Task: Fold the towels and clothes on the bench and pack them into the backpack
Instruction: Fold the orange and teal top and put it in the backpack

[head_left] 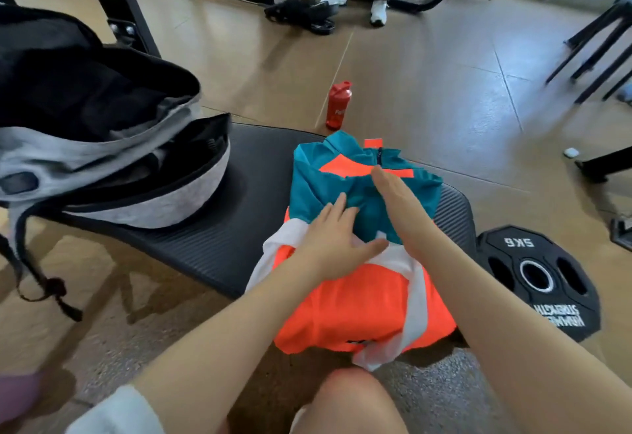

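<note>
A teal, orange and white fabric garment (355, 255) lay partly folded on the black padded bench (212, 245) — its teal half on top. The grey-and-black fabric backpack (113, 160) lay on the bench's left end, unzipped and gaping.

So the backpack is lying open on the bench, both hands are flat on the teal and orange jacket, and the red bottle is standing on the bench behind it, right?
Not quite. The red bottle stands on the floor beyond the bench, not on it, as the head view shows. The rest holds: the backpack lies open on the bench, and the left hand and right hand rest flat on the teal and orange jacket.
</note>
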